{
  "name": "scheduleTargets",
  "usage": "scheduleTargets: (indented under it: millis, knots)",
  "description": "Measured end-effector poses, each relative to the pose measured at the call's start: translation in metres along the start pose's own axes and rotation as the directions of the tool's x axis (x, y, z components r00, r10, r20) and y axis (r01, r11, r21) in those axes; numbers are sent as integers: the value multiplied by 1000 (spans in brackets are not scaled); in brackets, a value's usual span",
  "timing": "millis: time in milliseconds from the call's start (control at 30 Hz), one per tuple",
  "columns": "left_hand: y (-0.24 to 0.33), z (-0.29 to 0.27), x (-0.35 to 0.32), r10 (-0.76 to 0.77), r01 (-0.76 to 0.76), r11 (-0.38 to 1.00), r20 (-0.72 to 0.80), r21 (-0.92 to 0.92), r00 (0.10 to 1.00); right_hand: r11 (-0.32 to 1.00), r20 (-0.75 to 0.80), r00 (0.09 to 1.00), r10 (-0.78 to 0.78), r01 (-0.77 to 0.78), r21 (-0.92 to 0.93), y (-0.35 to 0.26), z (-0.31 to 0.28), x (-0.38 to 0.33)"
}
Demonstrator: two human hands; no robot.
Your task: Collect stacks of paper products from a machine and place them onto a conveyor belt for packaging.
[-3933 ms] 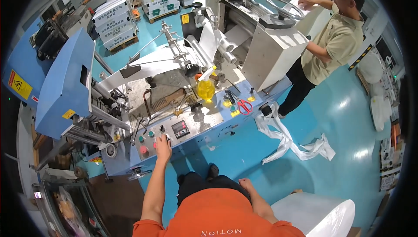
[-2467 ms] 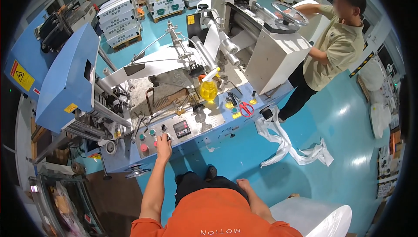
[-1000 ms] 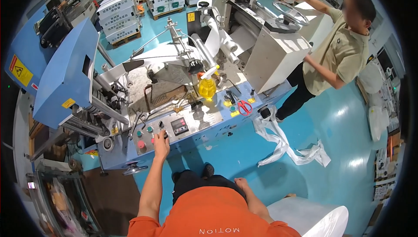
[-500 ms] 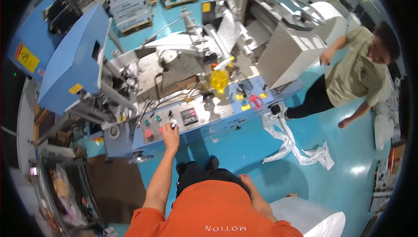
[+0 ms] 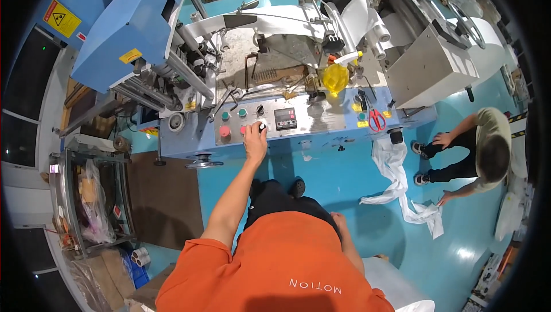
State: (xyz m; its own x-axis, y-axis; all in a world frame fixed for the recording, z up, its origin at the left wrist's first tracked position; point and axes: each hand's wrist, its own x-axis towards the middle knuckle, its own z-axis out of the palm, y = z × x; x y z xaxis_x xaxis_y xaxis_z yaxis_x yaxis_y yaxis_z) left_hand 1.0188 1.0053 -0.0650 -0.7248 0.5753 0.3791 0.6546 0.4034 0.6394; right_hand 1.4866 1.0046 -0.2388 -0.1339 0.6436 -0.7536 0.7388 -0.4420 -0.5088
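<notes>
My left hand (image 5: 255, 143) reaches to the control panel (image 5: 321, 121) on the blue machine's front edge, its fingers closed on a small knob (image 5: 263, 127). Close by are a black selector switch (image 5: 260, 109), a digital display (image 5: 285, 119), green buttons (image 5: 242, 112) and a red button (image 5: 225, 131). My right hand (image 5: 340, 223) hangs low beside my thigh, away from the machine; its fingers are mostly hidden. On the machine bed stands a yellow spray bottle (image 5: 335, 80), and red scissors (image 5: 376, 120) lie right of the panel. Wrenches (image 5: 228, 101) rest behind the buttons.
A white web (image 5: 275, 20) runs over the machine's rollers. At right, a co-worker (image 5: 488, 145) bends toward a crumpled white strip (image 5: 396, 180) on the floor. A handwheel (image 5: 204, 162) juts from the machine front. A metal rack (image 5: 123, 197) stands at left.
My view has shifted, so the machine sits further right in the picture. The co-worker has bent down, one hand now at the end of the white strip. My left hand stays at the knob.
</notes>
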Motion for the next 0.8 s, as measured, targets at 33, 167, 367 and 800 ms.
scheduleTargets:
  millis: [33, 167, 367, 800]
  knots:
    - [1, 0, 0, -1, 1, 1000, 3, -2, 1000, 1000, -2, 1000, 3, -3, -1, 2, 0, 0]
    - [5, -3, 1, 18, -18, 1000, 25, -20, 1000, 1000, 17, 1000, 11, -12, 15, -1, -2, 2]
    - [10, -10, 1, -16, 16, 1000, 72, -5, 997, 1000, 6, 1000, -9, 9, -1, -10, -2, 2]
    - [3, 4, 1, -52, 53, 998, -36, 38, 998, 1000, 8, 1000, -2, 2, 22, -23, -9, -13]
